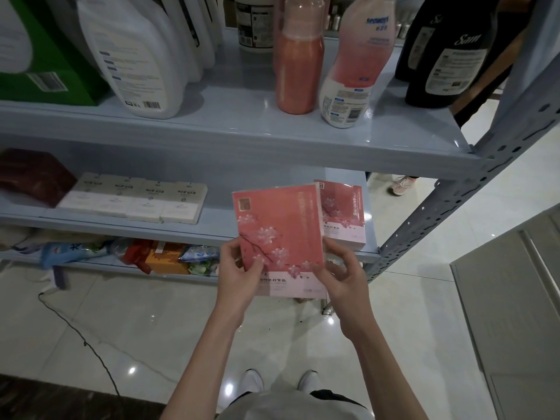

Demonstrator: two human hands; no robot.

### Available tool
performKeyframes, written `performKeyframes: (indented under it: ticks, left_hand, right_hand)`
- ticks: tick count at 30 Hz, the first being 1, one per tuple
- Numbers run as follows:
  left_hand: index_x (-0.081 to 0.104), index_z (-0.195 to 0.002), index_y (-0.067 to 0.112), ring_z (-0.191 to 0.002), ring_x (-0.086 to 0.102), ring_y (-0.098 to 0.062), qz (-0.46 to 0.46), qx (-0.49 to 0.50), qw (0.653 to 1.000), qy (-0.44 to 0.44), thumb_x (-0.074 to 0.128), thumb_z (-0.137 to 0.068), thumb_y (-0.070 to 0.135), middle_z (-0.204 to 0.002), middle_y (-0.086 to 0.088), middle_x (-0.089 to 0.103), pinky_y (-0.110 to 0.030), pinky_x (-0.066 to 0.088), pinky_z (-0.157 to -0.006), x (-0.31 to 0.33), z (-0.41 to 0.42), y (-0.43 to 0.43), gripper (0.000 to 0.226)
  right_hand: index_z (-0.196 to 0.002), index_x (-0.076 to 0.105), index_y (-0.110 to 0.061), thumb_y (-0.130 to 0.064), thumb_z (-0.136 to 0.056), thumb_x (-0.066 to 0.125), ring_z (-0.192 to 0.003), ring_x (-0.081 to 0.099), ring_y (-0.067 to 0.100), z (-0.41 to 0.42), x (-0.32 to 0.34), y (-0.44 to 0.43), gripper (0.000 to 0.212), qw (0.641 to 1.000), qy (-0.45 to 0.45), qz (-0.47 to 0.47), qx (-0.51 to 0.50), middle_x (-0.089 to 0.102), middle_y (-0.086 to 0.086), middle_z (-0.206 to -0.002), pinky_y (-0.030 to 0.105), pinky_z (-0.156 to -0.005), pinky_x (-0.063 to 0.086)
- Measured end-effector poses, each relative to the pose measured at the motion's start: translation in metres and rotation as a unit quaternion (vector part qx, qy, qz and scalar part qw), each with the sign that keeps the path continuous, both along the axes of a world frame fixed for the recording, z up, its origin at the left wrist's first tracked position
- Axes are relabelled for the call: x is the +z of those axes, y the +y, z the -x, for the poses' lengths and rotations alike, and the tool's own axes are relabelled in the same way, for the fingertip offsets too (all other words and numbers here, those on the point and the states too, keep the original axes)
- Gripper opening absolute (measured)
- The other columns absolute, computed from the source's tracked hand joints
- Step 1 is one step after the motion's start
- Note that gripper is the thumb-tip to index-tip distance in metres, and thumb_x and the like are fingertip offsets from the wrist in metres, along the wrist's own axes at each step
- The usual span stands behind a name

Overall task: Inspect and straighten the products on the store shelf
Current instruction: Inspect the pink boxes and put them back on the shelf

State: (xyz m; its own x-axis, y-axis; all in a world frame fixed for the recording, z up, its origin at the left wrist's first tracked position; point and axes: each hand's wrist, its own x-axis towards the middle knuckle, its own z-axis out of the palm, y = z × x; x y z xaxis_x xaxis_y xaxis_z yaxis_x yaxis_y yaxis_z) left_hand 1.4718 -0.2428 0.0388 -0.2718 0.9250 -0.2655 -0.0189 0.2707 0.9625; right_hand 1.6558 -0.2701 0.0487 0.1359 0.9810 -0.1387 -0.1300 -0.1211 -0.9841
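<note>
I hold a flat pink box with white blossom print (pixel 280 234) in front of the middle shelf (pixel 212 221), face toward me. My left hand (pixel 239 272) grips its lower left edge, thumb on the front. My right hand (pixel 341 272) grips the lower right edge. A second matching pink box (pixel 345 213) lies on the middle shelf just behind and to the right, partly hidden by the held one.
A row of white flat boxes (pixel 136 201) and a dark red box (pixel 33 175) lie left on the middle shelf. Bottles stand on the upper shelf: white jugs (pixel 136 56), an orange bottle (pixel 298 56), a pink-white bottle (pixel 357 62), black bottles (pixel 448 53). Packets (pixel 169 257) fill the bottom shelf. A cable (pixel 75 328) crosses the floor.
</note>
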Motion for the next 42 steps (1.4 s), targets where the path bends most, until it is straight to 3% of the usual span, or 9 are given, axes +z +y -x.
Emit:
performKeyframes:
  ticks: [3,7,12,14,19,23,32,36,42]
  left_hand:
    - [0.053,-0.129,0.036,-0.100,0.067,0.000,-0.005,-0.049,0.999,-0.014,0.067,-0.095,0.004,-0.116,0.015,0.065,-0.015,0.056,-0.068,0.006,0.003,-0.002,0.049]
    - [0.061,-0.126,0.033,-0.101,0.070,-0.009,-0.001,-0.053,0.997,-0.052,0.074,-0.092,0.011,-0.115,0.005,0.071,-0.023,0.059,-0.075,0.006,0.007,-0.001,0.043]
    - [0.069,-0.123,0.033,-0.098,0.073,-0.012,0.016,-0.053,0.995,-0.078,0.074,-0.092,0.027,-0.109,0.009,0.075,-0.034,0.061,-0.081,0.013,0.002,0.000,0.032]
    - [0.068,-0.125,0.034,-0.098,0.074,-0.017,0.024,-0.058,0.993,-0.099,0.066,-0.098,0.027,-0.104,0.003,0.078,-0.037,0.059,-0.082,0.014,0.002,0.000,0.028]
    - [0.066,-0.126,0.026,-0.106,0.071,-0.024,0.016,-0.080,0.991,-0.109,0.060,-0.101,0.020,-0.113,-0.004,0.076,-0.021,0.052,-0.068,0.019,0.005,-0.003,0.026]
    - [0.068,-0.128,0.029,-0.114,0.068,-0.021,0.010,-0.090,0.989,-0.115,0.055,-0.104,0.020,-0.120,0.001,0.074,-0.027,0.052,-0.077,0.019,0.007,-0.004,0.029]
    - [0.062,-0.138,0.031,-0.115,0.068,-0.009,0.001,-0.104,0.987,-0.119,0.054,-0.104,0.025,-0.126,0.012,0.072,-0.029,0.053,-0.089,0.025,0.006,-0.004,0.035]
    - [0.061,-0.139,0.032,-0.108,0.069,-0.001,-0.001,-0.109,0.987,-0.121,0.054,-0.104,0.025,-0.123,0.015,0.072,-0.019,0.055,-0.080,0.029,0.003,-0.003,0.036]
    - [0.063,-0.134,0.034,-0.113,0.068,-0.007,0.003,-0.113,0.985,-0.130,0.049,-0.107,0.024,-0.123,0.013,0.073,-0.026,0.055,-0.088,0.027,0.004,-0.003,0.032]
  right_hand:
    - [-0.129,0.066,-0.033,-0.010,-0.095,0.072,-0.104,0.073,0.015,-0.007,-0.004,0.001,0.041,0.999,0.006,0.029,-0.037,0.073,-0.016,-0.120,0.044,-0.087,0.062]
    - [-0.119,0.069,-0.036,-0.016,-0.095,0.073,-0.110,0.069,0.009,-0.012,-0.005,0.001,0.032,0.994,0.023,0.044,-0.093,0.069,-0.012,-0.128,0.028,-0.069,0.060]
    - [-0.120,0.073,-0.026,-0.019,-0.094,0.073,-0.093,0.075,0.014,-0.017,0.001,0.001,0.026,0.992,0.048,0.058,-0.100,0.073,-0.003,-0.121,0.023,-0.055,0.057]
    - [-0.121,0.073,-0.029,-0.022,-0.095,0.072,-0.097,0.074,0.015,-0.019,0.002,0.002,0.027,0.990,0.061,0.068,-0.104,0.074,-0.005,-0.119,0.024,-0.061,0.058]
    - [-0.126,0.071,-0.027,-0.024,-0.104,0.057,-0.107,0.072,0.018,-0.024,0.001,0.004,0.026,0.985,0.098,0.091,-0.104,0.076,-0.004,-0.117,0.033,-0.079,0.056]
    - [-0.132,0.069,-0.023,-0.019,-0.107,0.048,-0.113,0.071,0.020,-0.026,0.002,0.003,0.033,0.984,0.122,0.098,-0.086,0.075,0.001,-0.124,0.039,-0.089,0.054]
    - [-0.139,0.064,-0.019,-0.017,-0.105,0.051,-0.121,0.068,0.017,-0.027,0.005,0.005,0.036,0.979,0.167,0.089,-0.075,0.072,0.001,-0.130,0.023,-0.079,0.059]
    - [-0.142,0.061,-0.020,-0.018,-0.107,0.048,-0.126,0.065,0.020,-0.027,0.003,0.007,0.038,0.984,0.143,0.087,-0.061,0.069,0.002,-0.135,0.032,-0.095,0.053]
    - [-0.140,0.063,-0.025,-0.020,-0.106,0.050,-0.123,0.066,0.018,-0.024,0.009,0.006,0.037,0.986,0.121,0.091,-0.066,0.071,-0.003,-0.131,0.030,-0.091,0.054]
